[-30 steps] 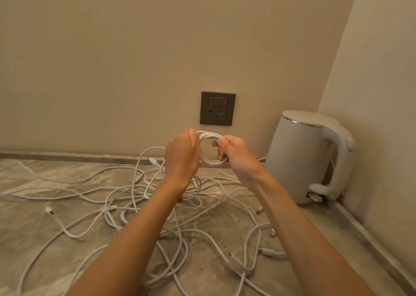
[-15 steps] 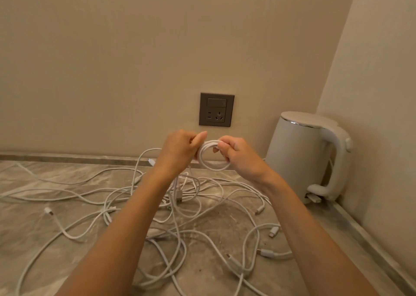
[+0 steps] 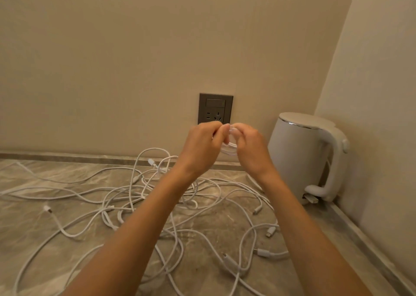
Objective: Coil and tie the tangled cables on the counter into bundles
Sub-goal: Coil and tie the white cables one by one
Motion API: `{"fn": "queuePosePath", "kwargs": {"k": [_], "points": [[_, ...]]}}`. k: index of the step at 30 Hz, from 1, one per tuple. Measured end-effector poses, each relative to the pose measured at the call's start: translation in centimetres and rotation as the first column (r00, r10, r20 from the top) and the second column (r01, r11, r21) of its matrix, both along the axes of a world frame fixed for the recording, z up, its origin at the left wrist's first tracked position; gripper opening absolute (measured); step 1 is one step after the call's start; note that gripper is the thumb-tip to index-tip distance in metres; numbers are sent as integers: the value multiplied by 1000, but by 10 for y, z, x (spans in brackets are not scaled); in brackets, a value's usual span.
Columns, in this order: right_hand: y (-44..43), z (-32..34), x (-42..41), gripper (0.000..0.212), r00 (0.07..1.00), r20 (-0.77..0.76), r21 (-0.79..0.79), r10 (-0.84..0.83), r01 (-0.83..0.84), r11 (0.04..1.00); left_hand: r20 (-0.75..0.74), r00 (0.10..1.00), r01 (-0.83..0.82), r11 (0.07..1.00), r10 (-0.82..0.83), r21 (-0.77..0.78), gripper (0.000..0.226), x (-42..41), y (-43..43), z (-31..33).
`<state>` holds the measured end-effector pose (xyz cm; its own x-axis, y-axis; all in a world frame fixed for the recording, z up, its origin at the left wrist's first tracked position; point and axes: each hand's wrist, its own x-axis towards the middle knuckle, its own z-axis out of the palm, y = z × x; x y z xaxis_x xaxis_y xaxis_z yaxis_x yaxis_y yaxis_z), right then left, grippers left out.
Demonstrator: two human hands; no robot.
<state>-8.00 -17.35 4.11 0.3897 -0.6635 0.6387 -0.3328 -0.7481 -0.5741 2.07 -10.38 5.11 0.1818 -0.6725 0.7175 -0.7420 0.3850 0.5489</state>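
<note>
White braided charging cables (image 3: 144, 196) are lying in a loose tangle across a grey marbled stone counter (image 3: 33, 223), their plug ends scattered among the loops. Above the tangle, a person is holding up a small white coil (image 3: 229, 148) of one cable with both bare hands, just in front of a dark grey wall socket (image 3: 215, 106). A strand seems to be trailing from the hands down into the heap.

The left hand (image 3: 202, 147) is curling its fingers and pinching the coil's top between thumb and forefinger. The right hand (image 3: 249, 147) is curling round the coil from the other side; its fingertips are blurred, so the exact hold is hard to tell.

A second ago the coil was standing open as a wide ring between the hands. Now the hands are drawing close together, fingertips almost touching, and only the lower edge of the coil is showing between them.

This is probably the tying step: the loose end is likely being wrapped round the ring to lock it. One bundle is nearing completion, while most of the cables are waiting uncoiled on the counter.

A white electric kettle (image 3: 299, 151) is standing in the right corner, well clear of the hands.
</note>
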Motion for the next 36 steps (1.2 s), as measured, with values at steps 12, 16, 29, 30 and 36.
{"fn": "queuePosePath", "kwargs": {"k": [12, 16, 29, 30, 36], "points": [[-14, 17, -18, 34, 766, 636, 465, -98, -279, 840, 59, 994, 82, 982, -93, 170, 32, -6, -9, -18], [-14, 17, -20, 34, 693, 713, 520, -103, -425, 741, 70, 994, 66, 973, -83, 219, 31, -6, -14, -26], [-18, 20, -34, 29, 714, 692, 594, 108, -648, 477, 166, 986, -25, 949, -29, 315, 25, 16, -16, -33], [-20, 20, -37, 29, 728, 665, 608, 165, -656, 447, 186, 982, -35, 944, -29, 329, 24, 18, -16, -34], [-15, 17, -43, 26, 785, 436, 721, 441, -598, 350, 223, 975, -104, 926, 22, 363, 22, 29, -15, -32]]}}
